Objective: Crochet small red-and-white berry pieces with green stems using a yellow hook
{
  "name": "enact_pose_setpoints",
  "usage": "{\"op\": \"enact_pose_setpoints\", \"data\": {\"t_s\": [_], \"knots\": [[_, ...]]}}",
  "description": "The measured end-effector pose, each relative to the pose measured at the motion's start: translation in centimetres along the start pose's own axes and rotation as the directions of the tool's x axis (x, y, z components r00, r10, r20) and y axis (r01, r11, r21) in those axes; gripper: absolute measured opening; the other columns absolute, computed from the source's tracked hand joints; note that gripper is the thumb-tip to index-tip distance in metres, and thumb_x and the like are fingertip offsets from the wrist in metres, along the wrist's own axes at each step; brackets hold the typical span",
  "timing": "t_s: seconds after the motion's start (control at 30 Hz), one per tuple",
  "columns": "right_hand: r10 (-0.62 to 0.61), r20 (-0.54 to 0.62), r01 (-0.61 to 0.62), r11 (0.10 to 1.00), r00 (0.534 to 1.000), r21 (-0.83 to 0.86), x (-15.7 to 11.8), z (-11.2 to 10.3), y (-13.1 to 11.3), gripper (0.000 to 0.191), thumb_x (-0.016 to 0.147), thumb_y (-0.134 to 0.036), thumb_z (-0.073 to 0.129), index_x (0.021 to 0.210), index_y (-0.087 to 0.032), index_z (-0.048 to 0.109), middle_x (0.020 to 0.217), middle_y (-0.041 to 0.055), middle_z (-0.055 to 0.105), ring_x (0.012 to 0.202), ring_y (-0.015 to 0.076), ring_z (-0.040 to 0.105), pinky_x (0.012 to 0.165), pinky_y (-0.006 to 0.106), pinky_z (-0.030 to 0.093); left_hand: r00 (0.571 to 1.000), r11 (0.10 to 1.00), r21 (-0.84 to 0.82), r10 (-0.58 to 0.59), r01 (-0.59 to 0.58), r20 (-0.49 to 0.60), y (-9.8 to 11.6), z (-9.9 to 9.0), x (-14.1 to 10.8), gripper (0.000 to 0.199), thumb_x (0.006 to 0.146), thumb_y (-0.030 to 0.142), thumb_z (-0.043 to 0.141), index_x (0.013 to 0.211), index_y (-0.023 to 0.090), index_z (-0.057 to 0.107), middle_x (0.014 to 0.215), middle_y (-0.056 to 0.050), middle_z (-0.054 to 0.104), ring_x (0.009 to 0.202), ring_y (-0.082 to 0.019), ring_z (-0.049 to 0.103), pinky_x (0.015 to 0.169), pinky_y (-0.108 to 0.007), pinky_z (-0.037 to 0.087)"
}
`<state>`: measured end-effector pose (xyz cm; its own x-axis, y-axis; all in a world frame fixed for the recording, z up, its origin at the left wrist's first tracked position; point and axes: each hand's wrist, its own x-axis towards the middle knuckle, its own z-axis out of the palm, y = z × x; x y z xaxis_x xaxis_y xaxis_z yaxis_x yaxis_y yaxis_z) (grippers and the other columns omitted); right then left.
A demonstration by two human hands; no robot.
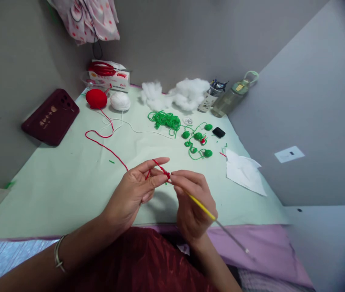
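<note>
My left hand (140,184) pinches a small red crochet piece (167,176) between thumb and fingers, with red yarn (114,153) running over the raised index finger. That strand trails back across the table to a red yarn ball (96,99). In my right hand (195,198) is a crochet hook (202,207) with a yellow grip and a grey shaft pointing down to the right. The fingertips of both hands meet at the red piece, and the hook's tip is hard to make out there.
Behind my hands lie a green yarn tangle (166,121), several green crocheted balls (198,136) and white stuffing (189,94). A white yarn ball (120,101), a maroon phone-shaped case (50,117), a bottle (231,97), a pen cup (208,100) and white paper (243,170) stand or lie around.
</note>
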<state>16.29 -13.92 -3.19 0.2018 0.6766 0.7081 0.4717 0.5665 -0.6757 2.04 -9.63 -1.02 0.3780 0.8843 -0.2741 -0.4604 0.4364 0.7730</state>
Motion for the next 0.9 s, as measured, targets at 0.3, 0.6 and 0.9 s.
{"op": "enact_pose_setpoints", "data": {"t_s": [0.3, 0.6, 0.9], "knots": [[0.181, -0.030, -0.171, 0.962, 0.983, 0.211, 0.43, -0.04, 0.21, 0.020, 0.104, -0.020, 0.057, 0.103, -0.025, 0.077, 0.083, 0.0027, 0.072, 0.075, 0.0177, 0.068, 0.066, 0.036, 0.059, 1.000, 1.000, -0.013, 0.001, -0.002, -0.020, 0.10, -0.05, 0.01, 0.045, 0.077, 0.024, 0.094, 0.120, 0.022, 0.079, 0.082, 0.001, 0.071, 0.046, 0.002, 0.031, 0.042, -0.013, 0.021], [-0.046, -0.025, 0.045, 0.998, 0.999, -0.037, -0.29, -0.26, -0.37, 0.024, 0.102, -0.011, 0.056, 0.112, -0.023, 0.074, 0.091, 0.0051, 0.075, 0.087, 0.0203, 0.072, 0.073, 0.039, 0.061, 0.998, 0.999, -0.004, 0.048, -0.049, -0.045, -0.12, 0.11, 0.01, 0.041, 0.079, 0.025, 0.092, 0.118, 0.022, 0.080, 0.075, 0.004, 0.067, 0.047, 0.001, 0.031, 0.043, -0.012, 0.023], [-0.068, -0.055, 0.063, 0.994, 0.996, -0.089, -0.46, -0.11, -0.33, 0.025, 0.101, -0.008, 0.056, 0.112, -0.022, 0.074, 0.091, 0.0055, 0.075, 0.087, 0.0198, 0.071, 0.073, 0.038, 0.061, 0.997, 0.999, -0.008, 0.048, -0.048, -0.054, -0.38, 0.15, -0.12, 0.036, 0.080, 0.024, 0.092, 0.113, 0.021, 0.081, 0.076, 0.005, 0.066, 0.046, 0.002, 0.032, 0.044, -0.013, 0.022]]}}
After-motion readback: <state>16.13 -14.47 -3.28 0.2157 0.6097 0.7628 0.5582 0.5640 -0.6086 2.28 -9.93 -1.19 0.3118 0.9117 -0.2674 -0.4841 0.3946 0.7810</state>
